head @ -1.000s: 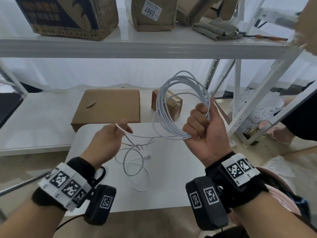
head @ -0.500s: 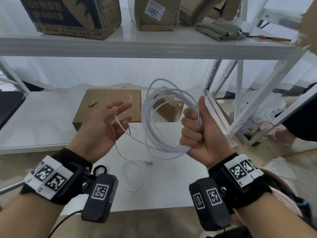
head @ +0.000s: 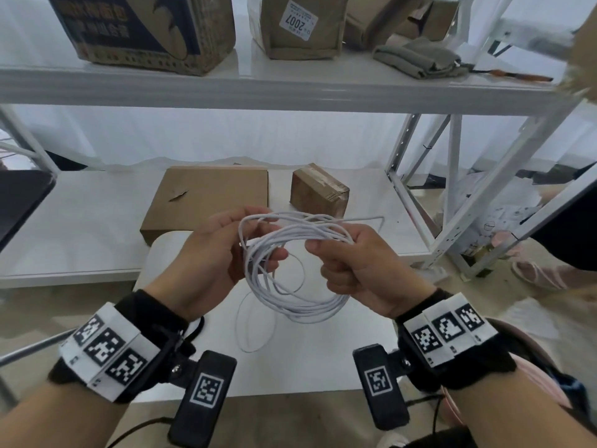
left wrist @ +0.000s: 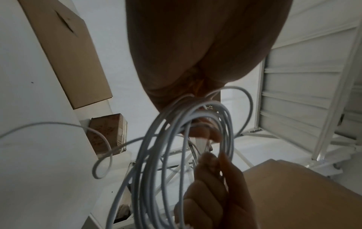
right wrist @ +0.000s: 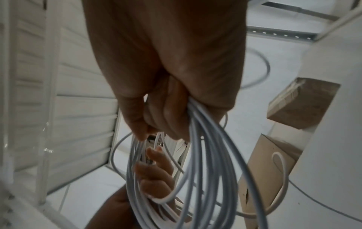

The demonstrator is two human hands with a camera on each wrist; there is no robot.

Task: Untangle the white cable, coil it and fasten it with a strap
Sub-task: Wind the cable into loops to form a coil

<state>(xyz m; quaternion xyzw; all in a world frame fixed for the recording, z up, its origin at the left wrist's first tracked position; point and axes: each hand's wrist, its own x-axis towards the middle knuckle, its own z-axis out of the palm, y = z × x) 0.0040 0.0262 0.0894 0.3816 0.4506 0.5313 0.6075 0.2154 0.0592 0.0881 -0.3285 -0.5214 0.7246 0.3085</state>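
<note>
I hold the white cable (head: pixel 290 305) as a loose coil of several turns above the small white table (head: pixel 323 367). My right hand (head: pixel 355 260) grips the bundled turns at the coil's right side in a fist. My left hand (head: pixel 226 253) holds the left side, fingers over the top strands and thumb under them. One thin loop (head: pixel 255 321) hangs down towards the table, and a short end (head: pixel 371 218) sticks out to the right. The wrist views show the coil (left wrist: pixel 156 155) (right wrist: pixel 211 155) running through both hands. No strap is in view.
A flat cardboard box (head: pixel 210 198) and a small taped box (head: pixel 319 195) lie on the low shelf behind the table. White rack uprights (head: pixel 452 189) stand to the right. The upper shelf (head: pixel 258 88) carries more boxes. A person's slippered feet (head: pixel 533 273) are at the far right.
The coil has come down from upright to a lower, tilted position. My left hand has let the loose strand go and closed in on the coil's left side. Less cable lies on the table.
</note>
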